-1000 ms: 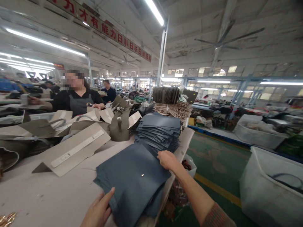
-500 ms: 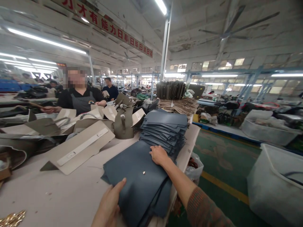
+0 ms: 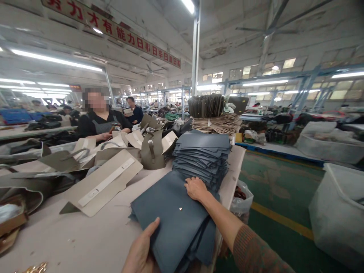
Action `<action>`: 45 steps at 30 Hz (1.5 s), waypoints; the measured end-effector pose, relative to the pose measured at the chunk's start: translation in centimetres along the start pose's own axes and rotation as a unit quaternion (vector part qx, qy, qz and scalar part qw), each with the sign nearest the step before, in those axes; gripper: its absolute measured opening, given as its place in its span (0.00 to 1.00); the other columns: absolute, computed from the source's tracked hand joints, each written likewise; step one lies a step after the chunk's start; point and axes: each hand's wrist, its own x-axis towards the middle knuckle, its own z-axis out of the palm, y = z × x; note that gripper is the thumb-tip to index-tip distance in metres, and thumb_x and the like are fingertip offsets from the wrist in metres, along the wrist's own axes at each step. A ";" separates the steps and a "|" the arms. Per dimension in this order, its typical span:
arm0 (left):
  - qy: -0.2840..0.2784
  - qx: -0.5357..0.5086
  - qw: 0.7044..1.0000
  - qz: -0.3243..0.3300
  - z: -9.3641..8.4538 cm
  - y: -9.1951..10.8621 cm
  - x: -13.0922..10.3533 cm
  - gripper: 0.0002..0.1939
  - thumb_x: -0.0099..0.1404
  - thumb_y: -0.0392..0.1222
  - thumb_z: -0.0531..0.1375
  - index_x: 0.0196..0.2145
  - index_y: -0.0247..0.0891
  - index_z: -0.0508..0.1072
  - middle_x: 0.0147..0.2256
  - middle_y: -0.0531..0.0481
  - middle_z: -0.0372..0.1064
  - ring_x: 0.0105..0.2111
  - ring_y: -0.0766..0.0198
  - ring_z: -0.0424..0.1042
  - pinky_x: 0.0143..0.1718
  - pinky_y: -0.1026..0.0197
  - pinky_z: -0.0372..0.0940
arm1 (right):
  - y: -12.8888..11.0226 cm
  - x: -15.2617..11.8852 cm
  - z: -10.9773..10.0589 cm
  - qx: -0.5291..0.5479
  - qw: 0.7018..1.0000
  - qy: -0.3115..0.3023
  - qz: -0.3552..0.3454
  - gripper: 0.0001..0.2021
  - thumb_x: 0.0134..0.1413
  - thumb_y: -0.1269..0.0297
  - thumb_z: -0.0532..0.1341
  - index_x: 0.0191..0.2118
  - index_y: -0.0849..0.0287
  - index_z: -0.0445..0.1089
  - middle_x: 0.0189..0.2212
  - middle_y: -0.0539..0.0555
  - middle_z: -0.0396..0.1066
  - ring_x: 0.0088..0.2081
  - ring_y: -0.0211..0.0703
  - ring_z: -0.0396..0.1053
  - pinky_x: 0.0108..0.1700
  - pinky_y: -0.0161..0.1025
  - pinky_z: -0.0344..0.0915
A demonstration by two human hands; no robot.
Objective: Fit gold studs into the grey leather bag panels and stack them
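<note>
A dark blue leather panel (image 3: 173, 227) with a small round metal stud lies on top of a loose pile of similar panels at the table's edge. My left hand (image 3: 142, 248) grips its near left edge, thumb on top and fingers mostly hidden below. At its far right part, my right hand (image 3: 196, 188) has bent fingers closed down on the panel; the fingertips are partly hidden. Just beyond stands a taller stack of blue panels (image 3: 201, 146).
A beige panel (image 3: 105, 185) with a pale strip lies on the table (image 3: 93, 242) to the left, before more grey-green pieces. Across the table stands a co-worker (image 3: 99, 121) holding a tool. A white bin (image 3: 338, 216) and plastic bag (image 3: 241, 201) are at right.
The view has shifted slightly left, so the table things appear further right. Both hands stay on the blue panel. The co-worker has brought the tool in front of the body.
</note>
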 end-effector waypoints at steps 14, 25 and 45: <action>0.016 0.037 0.999 0.009 1.1 -0.7 1.2 0.27 0.51 0.35 0.69 0.48 0.20 0.69 0.26 0.36 0.78 0.31 0.45 0.79 0.37 0.48 0.74 | -0.5 0.1 -0.8 0.033 0.999 -0.038 0.020 0.16 0.63 0.59 0.58 0.52 0.61 0.66 0.49 0.58 0.68 0.47 0.46 0.69 0.48 0.50 0.68; 0.034 0.059 0.995 0.070 0.7 -0.8 -0.7 0.18 0.51 0.32 0.67 0.42 0.30 0.74 0.38 0.38 0.79 0.38 0.48 0.78 0.44 0.51 0.72 | -0.7 0.2 0.4 0.080 0.993 -0.051 0.063 0.23 0.63 0.51 0.55 0.57 0.60 0.62 0.55 0.60 0.64 0.54 0.52 0.64 0.55 0.56 0.61; 0.053 0.021 0.989 -0.135 -6.3 1.3 -2.2 0.36 0.47 0.50 0.71 0.51 0.29 0.70 0.29 0.35 0.78 0.26 0.39 0.77 0.35 0.37 0.73 | -3.0 -4.1 0.4 0.102 0.994 -0.032 0.029 0.26 0.61 0.47 0.52 0.52 0.64 0.70 0.50 0.64 0.71 0.53 0.54 0.66 0.55 0.43 0.59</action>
